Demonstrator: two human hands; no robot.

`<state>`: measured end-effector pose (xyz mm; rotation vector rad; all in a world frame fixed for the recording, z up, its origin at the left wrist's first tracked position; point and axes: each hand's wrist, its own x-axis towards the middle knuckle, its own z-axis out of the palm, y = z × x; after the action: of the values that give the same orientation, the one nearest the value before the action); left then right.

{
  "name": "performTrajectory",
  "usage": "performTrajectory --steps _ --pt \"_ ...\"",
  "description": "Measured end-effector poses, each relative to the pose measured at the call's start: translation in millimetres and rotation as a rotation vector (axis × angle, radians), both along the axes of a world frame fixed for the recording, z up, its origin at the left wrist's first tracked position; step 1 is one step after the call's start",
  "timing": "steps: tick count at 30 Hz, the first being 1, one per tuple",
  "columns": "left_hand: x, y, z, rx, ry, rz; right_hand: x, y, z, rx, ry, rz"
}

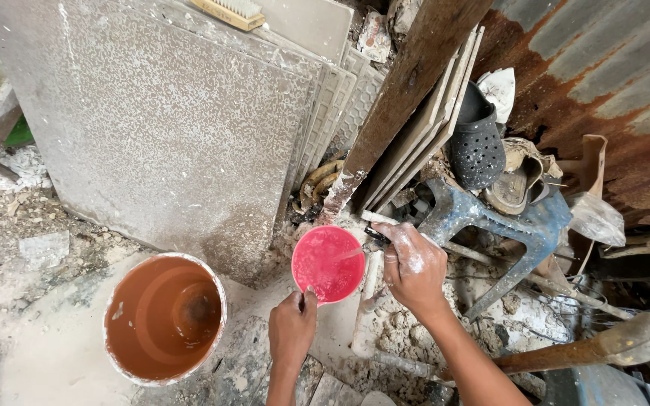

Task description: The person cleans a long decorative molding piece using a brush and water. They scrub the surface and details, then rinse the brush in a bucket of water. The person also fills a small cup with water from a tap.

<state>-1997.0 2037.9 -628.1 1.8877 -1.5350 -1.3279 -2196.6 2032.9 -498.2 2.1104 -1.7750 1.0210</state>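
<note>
ok, my left hand (293, 325) is pinching the near rim of the small red bowl (328, 263), fingers closed on the edge, probably to keep it from sliding on the rubble. my right hand (414, 265), dusted white, is clenched round a thin dark-handled tool (375, 235) with its tip down in the bowl, where a pale smear shows. the bowl sits on the dusty ground between the orange bucket (165, 317) and a tipped blue plastic stool (490, 222). grey slabs (167, 120) and tiles lean against a rusty corrugated wall (611, 83), likely stacked upright to save floor space. a dark perforated clog (476, 143) rests on the junk pile.
</note>
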Motion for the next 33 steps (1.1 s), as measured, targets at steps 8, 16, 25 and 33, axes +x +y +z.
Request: performTrajectory --steps 8,16,25,33 --pt "-2.1 3.4 3.2 -0.039 0.022 0.029 1.7 0.7 3.0 -0.004 -0.006 -0.004" --pt "-2.0 3.7 0.1 -0.039 0.014 0.023 3.3 -0.1 5.0 -0.015 -0.008 0.004" --pt "0.7 2.8 -6.4 -0.029 -0.013 0.028 3.2 -0.1 3.0 -0.005 -0.024 0.001" --pt "0.8 1.6 -3.7 0.047 0.008 0.011 0.0 -2.2 -1.6 -0.016 -0.005 0.006"
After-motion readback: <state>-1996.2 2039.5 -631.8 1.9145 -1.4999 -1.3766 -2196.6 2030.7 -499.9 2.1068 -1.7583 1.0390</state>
